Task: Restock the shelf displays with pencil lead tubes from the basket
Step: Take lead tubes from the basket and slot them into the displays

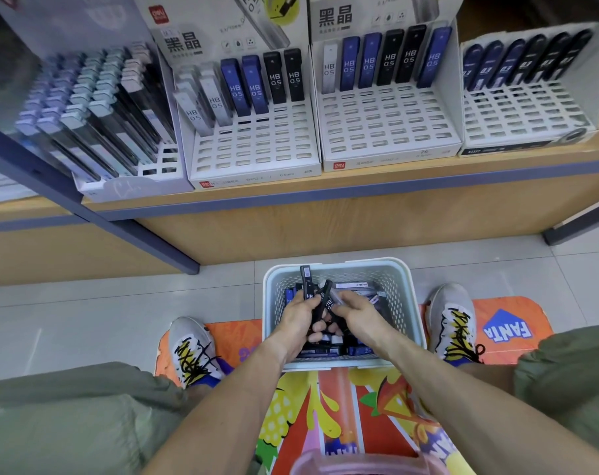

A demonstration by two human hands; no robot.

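Gather same-colour tubes in a fan, labels facing one way, before lifting to the shelf. Left hand clenched round several black lead tubes standing up over the basket; right hand pinching another tube against that bundle, more lying loose in the basket below.

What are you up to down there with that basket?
A person crouches before a low shelf, both hands over a white basket of pencil lead tubes on the floor. The left hand grips a few black tubes; the right hand pinches another. The display boxes above have many open slots.
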